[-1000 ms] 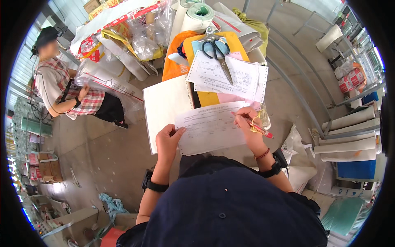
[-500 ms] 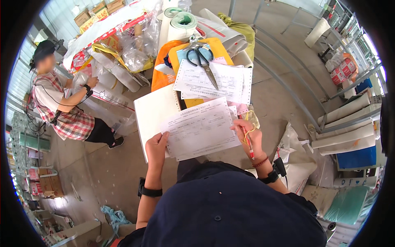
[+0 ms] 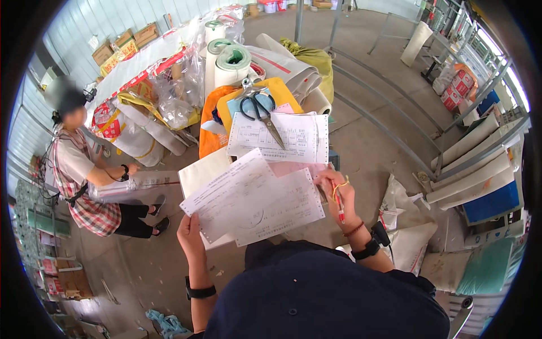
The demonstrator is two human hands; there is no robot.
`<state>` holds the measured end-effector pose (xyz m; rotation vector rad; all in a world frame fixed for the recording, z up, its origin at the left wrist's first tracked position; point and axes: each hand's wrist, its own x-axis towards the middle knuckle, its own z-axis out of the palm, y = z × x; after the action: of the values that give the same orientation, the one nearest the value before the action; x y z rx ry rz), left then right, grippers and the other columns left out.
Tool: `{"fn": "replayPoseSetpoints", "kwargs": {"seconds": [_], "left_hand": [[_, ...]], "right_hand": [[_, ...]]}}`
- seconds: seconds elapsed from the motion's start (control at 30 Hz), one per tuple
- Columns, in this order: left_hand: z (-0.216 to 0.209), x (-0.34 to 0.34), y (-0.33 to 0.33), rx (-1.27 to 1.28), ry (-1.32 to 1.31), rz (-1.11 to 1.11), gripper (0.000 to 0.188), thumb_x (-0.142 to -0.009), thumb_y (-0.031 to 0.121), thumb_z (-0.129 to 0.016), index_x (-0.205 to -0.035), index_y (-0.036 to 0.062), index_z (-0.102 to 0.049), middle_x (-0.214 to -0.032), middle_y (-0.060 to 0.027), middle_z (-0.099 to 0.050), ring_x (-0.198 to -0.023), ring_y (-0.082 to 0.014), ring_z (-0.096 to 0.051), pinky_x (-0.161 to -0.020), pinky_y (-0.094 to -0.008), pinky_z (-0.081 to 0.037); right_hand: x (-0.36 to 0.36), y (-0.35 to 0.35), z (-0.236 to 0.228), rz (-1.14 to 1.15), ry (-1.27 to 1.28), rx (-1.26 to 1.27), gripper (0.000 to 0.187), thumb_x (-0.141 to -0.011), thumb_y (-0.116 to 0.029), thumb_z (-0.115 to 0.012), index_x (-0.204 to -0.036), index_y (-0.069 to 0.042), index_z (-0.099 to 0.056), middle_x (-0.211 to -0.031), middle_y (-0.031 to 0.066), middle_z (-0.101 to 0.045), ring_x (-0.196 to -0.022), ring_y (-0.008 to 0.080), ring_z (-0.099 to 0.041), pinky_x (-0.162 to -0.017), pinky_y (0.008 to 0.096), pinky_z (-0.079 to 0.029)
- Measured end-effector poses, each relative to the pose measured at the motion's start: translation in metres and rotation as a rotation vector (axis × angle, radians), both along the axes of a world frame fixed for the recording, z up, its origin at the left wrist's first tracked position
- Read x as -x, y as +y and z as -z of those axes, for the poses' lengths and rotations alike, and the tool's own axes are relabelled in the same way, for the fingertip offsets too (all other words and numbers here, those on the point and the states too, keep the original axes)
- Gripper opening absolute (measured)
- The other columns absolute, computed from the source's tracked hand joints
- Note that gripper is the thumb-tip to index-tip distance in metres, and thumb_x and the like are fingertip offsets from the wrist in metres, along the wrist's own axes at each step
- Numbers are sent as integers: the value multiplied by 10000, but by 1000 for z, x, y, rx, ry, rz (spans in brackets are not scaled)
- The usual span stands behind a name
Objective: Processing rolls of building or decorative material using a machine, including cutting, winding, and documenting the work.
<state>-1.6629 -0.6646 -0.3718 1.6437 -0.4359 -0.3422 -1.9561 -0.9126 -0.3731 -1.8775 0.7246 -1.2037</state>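
My left hand (image 3: pixel 191 233) is closed on the corner of a white printed form (image 3: pixel 228 189), lifted and tilted over the pile. Another printed form (image 3: pixel 282 212) lies partly beneath it. My right hand (image 3: pixel 340 199) grips a red pen (image 3: pixel 340 210), with a yellow loop around its fingers; its fingertips are at the lower form's right edge. Under the papers lies an open cream notebook (image 3: pixel 206 168). Beyond, black-handled scissors (image 3: pixel 275 133) rest on more forms (image 3: pixel 307 135) on a yellow clipboard (image 3: pixel 276 90). A strip of pink paper (image 3: pixel 296 168) shows between the sheets.
Rolled sheet material (image 3: pixel 231 62) and an orange bag (image 3: pixel 212 124) stand behind the papers. At the left, a person in a checked apron (image 3: pixel 101 217) stands beside wrapped rolls (image 3: pixel 138 141). Metal rails (image 3: pixel 389 96) curve along the right; a white sack (image 3: pixel 403 209) lies near my right arm.
My left hand has moved left with the top form, separating it from the form below. Pink paper shows more. The other person has turned and lowered their hand.
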Motion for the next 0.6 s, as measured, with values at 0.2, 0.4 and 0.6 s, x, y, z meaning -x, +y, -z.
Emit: {"fn": "replayPoseSetpoints", "kwargs": {"seconds": [0.2,0.4,0.6], "left_hand": [[5,-20,12,341,376,16,299,-1057,148,-551,-1282,-33,-627,-1046,-52,-734,-954,-115,-680,-820,-252,-528],[6,-31,23,345,681,-45,254,-1016,239,-639,-1189,52,-653,-1093,-38,-736,-907,-156,-722,-679,-277,-564],[10,-46,44,427,532,-57,283,-1036,202,-605,-1232,-2,-620,-1140,-81,-734,-981,-163,-728,-724,-296,-599]], "right_hand": [[1,-39,-8,114,-91,-70,275,-1008,5,-604,-1277,-21,-557,-1089,84,-659,-998,140,-632,-918,280,-493],[-5,-66,-3,85,-182,-274,352,-1005,13,-608,-1331,-1,-475,-1173,123,-637,-1096,175,-623,-934,314,-509],[-12,-77,11,-46,-263,-280,389,-999,26,-607,-1359,-8,-466,-1213,139,-637,-1159,186,-610,-998,309,-484]]}}
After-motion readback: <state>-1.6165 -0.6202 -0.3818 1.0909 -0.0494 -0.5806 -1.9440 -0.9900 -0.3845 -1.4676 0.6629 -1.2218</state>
